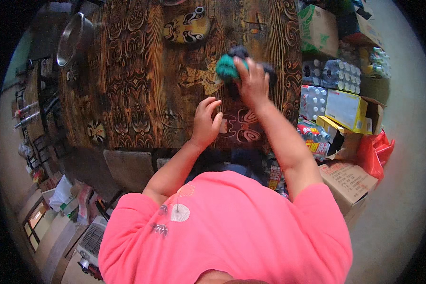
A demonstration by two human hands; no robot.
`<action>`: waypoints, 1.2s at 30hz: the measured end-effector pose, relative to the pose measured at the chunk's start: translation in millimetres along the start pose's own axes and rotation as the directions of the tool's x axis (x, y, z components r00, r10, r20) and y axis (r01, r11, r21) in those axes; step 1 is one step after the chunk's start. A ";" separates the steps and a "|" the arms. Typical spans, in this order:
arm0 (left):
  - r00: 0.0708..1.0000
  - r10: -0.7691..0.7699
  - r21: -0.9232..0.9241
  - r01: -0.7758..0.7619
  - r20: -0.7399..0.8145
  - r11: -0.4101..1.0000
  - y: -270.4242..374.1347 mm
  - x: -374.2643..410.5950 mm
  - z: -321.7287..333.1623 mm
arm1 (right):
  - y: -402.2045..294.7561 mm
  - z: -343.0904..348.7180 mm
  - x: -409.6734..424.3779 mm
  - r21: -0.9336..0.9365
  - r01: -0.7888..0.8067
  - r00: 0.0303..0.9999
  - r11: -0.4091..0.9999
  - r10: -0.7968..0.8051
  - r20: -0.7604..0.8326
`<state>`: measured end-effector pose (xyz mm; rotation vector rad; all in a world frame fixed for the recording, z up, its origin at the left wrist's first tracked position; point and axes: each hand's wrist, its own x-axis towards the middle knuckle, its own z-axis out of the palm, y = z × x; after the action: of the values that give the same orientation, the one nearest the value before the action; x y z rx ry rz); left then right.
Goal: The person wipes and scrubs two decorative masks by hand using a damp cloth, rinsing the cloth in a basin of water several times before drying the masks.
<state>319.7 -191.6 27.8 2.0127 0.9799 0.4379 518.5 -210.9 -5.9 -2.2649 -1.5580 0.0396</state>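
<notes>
My right hand [254, 83] is on a bundle of cloth, a green piece [228, 66] together with dark pieces [270, 72], over the carved and painted wooden table [156, 71]. The bundle is slightly blurred, and part of it is hidden under the fingers. Nearer to me and to the left, my left hand [207, 120] hovers over or rests on the wood with its fingers bent and thumb apart, holding nothing. Between the hands and the far edge, a yellow painted mask design [187, 29] shows on the tabletop.
A metal basin [74, 41] stands at the table's far left corner. Along the right side are cardboard boxes [318, 32], packs of bottles [341, 76] and a red plastic bag [376, 152]. A chair or stool [129, 170] is by the near left edge.
</notes>
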 end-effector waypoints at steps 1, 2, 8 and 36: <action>1.000 0.015 0.008 -0.015 0.006 1.000 1.5 -1.0 1.4 | 1.6 6.7 24.3 -0.019 -0.027 0.999 0.999 0.026 -0.043; 0.999 0.035 0.017 -0.035 0.010 0.999 4.4 0.9 1.0 | -2.1 4.1 45.4 -0.006 -0.073 0.997 0.997 0.072 -0.030; 0.993 0.088 0.021 -0.087 -0.077 0.996 1.6 3.5 -13.6 | -24.2 6.1 29.6 0.133 -0.049 0.999 0.990 0.051 -0.016; 0.935 -0.295 0.676 0.090 0.195 0.731 -51.9 -13.7 -93.8 | -35.5 -48.7 -181.3 0.014 -0.257 0.966 0.966 0.257 0.004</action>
<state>229.2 -134.2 42.1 2.4569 1.2543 -0.3899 429.3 -378.4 15.6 -2.4411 -1.2505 0.1230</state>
